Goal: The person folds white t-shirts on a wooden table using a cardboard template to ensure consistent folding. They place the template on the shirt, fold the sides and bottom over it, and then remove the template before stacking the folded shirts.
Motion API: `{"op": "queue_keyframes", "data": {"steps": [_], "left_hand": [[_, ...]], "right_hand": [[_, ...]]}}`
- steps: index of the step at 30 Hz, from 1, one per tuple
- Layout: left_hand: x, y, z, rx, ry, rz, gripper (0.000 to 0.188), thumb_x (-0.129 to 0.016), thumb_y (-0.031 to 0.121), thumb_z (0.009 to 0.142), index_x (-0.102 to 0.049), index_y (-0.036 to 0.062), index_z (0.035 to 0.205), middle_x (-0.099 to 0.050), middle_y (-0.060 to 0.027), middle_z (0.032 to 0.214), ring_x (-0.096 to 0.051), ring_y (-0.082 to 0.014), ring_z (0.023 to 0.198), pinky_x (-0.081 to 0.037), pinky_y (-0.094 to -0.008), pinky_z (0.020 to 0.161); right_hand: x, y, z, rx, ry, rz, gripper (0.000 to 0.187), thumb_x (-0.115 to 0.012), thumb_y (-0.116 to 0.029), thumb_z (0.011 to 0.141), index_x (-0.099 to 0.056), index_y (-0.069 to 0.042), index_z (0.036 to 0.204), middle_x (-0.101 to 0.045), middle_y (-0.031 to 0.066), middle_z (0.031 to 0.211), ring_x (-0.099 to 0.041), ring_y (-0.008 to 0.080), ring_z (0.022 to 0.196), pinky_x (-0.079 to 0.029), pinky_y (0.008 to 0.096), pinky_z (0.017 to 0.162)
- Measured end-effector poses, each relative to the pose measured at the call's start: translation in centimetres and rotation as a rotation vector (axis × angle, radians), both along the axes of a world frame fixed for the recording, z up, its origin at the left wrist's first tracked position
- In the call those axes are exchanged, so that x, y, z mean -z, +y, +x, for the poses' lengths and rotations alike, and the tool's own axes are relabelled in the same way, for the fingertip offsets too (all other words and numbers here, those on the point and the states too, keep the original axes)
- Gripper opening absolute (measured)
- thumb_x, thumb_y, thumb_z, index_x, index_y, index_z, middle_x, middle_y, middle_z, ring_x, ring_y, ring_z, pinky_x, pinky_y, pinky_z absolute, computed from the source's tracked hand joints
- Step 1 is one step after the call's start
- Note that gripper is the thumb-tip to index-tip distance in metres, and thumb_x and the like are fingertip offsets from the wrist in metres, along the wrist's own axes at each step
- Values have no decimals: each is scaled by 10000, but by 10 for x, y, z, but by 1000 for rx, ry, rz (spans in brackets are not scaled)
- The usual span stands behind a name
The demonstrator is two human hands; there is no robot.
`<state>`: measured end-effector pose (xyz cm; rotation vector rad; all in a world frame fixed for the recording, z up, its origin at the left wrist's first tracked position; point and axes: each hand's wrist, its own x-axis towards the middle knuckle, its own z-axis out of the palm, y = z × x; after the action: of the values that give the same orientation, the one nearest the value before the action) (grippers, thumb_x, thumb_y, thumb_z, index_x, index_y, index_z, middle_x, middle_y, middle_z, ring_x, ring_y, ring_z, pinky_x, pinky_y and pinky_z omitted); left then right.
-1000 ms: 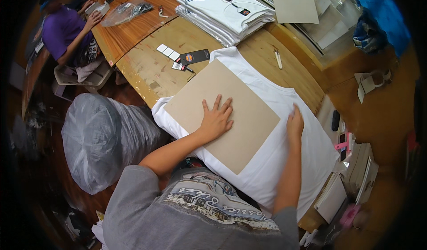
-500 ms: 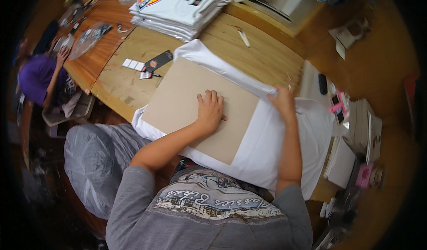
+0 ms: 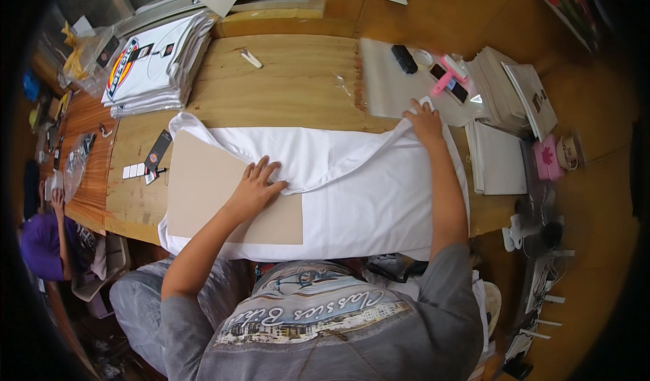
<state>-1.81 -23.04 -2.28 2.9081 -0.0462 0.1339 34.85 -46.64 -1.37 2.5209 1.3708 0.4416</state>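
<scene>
A white T-shirt (image 3: 379, 191) lies spread across the wooden table in front of me, with a flat beige cardboard sheet (image 3: 203, 191) on its left part. My left hand (image 3: 256, 190) rests on the cardboard's upper right, fingers apart, their tips reaching the folded-over edge of the shirt. That fold covers the cardboard's far right corner. Over at the shirt's far right, my right hand (image 3: 425, 120) grips the fabric and pulls the fold out to the right. Its fingertips are partly hidden by the cloth.
Folded white T-shirts (image 3: 162, 62) are stacked at the back left. Black and white tags (image 3: 157, 149) lie left of the cardboard. A pink tape dispenser-like tool (image 3: 445, 76), a phone (image 3: 450, 86) and white packs (image 3: 497, 157) are at right. Another person in purple (image 3: 44, 245) sits far left.
My right hand has drawn the shirt's edge to the right, and a fold now overlaps the cardboard. My left hand has shifted toward that fold. The view has turned.
</scene>
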Motion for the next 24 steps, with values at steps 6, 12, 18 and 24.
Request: {"op": "queue_keyframes", "data": {"steps": [6, 12, 18, 24], "left_hand": [[-5, -6, 1, -71, 7, -85, 282, -613, 169, 660, -540, 133, 930, -377, -147, 1178, -298, -389, 1149, -287, -542, 888], [8, -18, 6, -139, -78, -84, 269, -628, 195, 655, -543, 128, 900, -391, -147, 1153, -288, -402, 1149, -283, -558, 874], [20, -26, 4, -46, -156, 2, 188, -568, 111, 709, -511, 90, 887, -431, -70, 1172, -303, -334, 1173, -207, -556, 922], [19, -26, 2, 18, -248, -23, 151, -557, 77, 726, -503, 84, 867, -495, -27, 1139, -359, -219, 1164, -173, -511, 959]], "right_hand": [[-32, -86, -2, 415, 47, 659, 192, -470, -118, 749, -568, -110, 914, -476, 123, 1050, -488, 293, 910, -402, 379, 755], [22, -180, -104, 667, -180, 541, 207, -491, -3, 707, -553, -76, 890, -521, 116, 822, -508, 301, 784, -415, 389, 665], [27, -15, -267, -223, 892, 630, 367, -601, -170, 698, -522, -55, 1037, -507, 91, 1080, -457, 234, 1027, -352, 361, 871], [100, 32, -190, 138, 531, 460, 394, -526, -413, 726, -596, -46, 852, -580, 155, 880, -530, 330, 856, -363, 496, 791]]}}
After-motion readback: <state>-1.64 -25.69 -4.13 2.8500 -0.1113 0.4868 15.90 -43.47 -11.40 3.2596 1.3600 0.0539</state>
